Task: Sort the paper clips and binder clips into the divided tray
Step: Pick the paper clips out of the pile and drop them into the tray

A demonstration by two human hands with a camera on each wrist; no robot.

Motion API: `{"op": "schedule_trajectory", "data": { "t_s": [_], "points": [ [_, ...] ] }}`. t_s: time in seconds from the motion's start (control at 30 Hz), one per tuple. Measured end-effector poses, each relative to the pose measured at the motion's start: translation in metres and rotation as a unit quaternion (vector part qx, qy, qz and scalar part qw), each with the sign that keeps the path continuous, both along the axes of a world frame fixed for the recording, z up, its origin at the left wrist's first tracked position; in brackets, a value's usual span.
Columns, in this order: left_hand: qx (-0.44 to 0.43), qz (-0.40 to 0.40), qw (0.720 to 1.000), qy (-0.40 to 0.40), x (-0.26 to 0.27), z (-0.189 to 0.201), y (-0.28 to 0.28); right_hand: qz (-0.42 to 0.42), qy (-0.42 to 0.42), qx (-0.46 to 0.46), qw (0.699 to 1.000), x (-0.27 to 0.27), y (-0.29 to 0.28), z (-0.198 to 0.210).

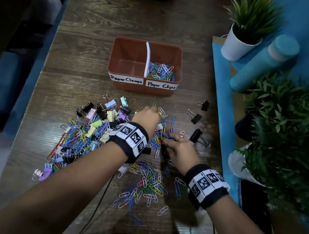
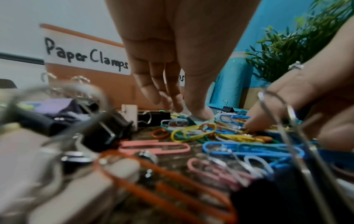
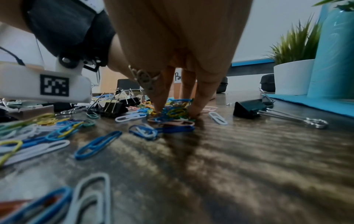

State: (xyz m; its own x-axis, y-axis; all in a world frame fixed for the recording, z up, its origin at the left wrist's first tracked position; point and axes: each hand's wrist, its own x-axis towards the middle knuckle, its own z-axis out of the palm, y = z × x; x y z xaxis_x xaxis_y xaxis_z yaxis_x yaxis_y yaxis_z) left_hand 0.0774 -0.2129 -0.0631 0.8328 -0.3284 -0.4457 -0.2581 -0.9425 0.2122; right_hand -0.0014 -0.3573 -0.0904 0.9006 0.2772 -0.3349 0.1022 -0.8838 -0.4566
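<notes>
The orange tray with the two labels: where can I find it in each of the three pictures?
Head view: the tray stands at the centre, beyond the pile of clips.
Left wrist view: its front wall is at upper left, behind the left hand.
Right wrist view: only a strip of it shows between the fingers of the right hand.
Shared landmark: the white label.

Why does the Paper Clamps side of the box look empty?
It is empty: the Paper Clamps compartment shows a bare floor, and binder clips lie on the table.

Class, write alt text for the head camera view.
Both hands, left hand and right hand, reach into mixed paper clips and binder clips on a wooden table. Behind sits a divided tray; only its right compartment holds clips.
</notes>
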Motion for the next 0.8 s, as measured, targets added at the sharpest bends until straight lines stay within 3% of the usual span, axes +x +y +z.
{"op": "schedule_trajectory", "data": {
  "t_s": [0.2, 0.3, 0.37, 0.5, 0.63, 0.7, 0.8],
  "points": [
    [-0.012, 0.005, 1.0, -0.028, -0.007, -0.004, 0.012, -0.035, 0.014, 0.008, 0.999, -0.004, -0.006, 0.005],
    [-0.004, -0.031, 0.999, -0.039, -0.01, -0.006, 0.012, -0.065, -0.042, 0.018, 0.997, 0.002, -0.006, 0.003],
    [0.002, -0.062, 0.998, -0.03, -0.012, -0.008, 0.011, -0.037, -0.026, 0.019, 0.999, 0.012, -0.003, 0.002],
    [0.023, -0.063, 0.998, -0.005, -0.017, -0.002, 0.01, 0.067, 0.048, -0.078, 0.994, 0.02, 0.005, 0.004],
    [0.027, -0.045, 0.999, 0.01, -0.031, -0.002, 0.018, 0.038, 0.014, -0.186, 0.982, 0.013, 0.008, 0.019],
    [0.017, -0.027, 0.999, 0.017, -0.039, -0.004, 0.025, 0.019, -0.006, -0.167, 0.986, 0.019, 0.012, 0.023],
    [0.012, -0.017, 1.0, -0.004, -0.047, -0.001, 0.032, 0.012, -0.006, -0.04, 0.999, 0.038, 0.025, 0.02]
  ]
}}
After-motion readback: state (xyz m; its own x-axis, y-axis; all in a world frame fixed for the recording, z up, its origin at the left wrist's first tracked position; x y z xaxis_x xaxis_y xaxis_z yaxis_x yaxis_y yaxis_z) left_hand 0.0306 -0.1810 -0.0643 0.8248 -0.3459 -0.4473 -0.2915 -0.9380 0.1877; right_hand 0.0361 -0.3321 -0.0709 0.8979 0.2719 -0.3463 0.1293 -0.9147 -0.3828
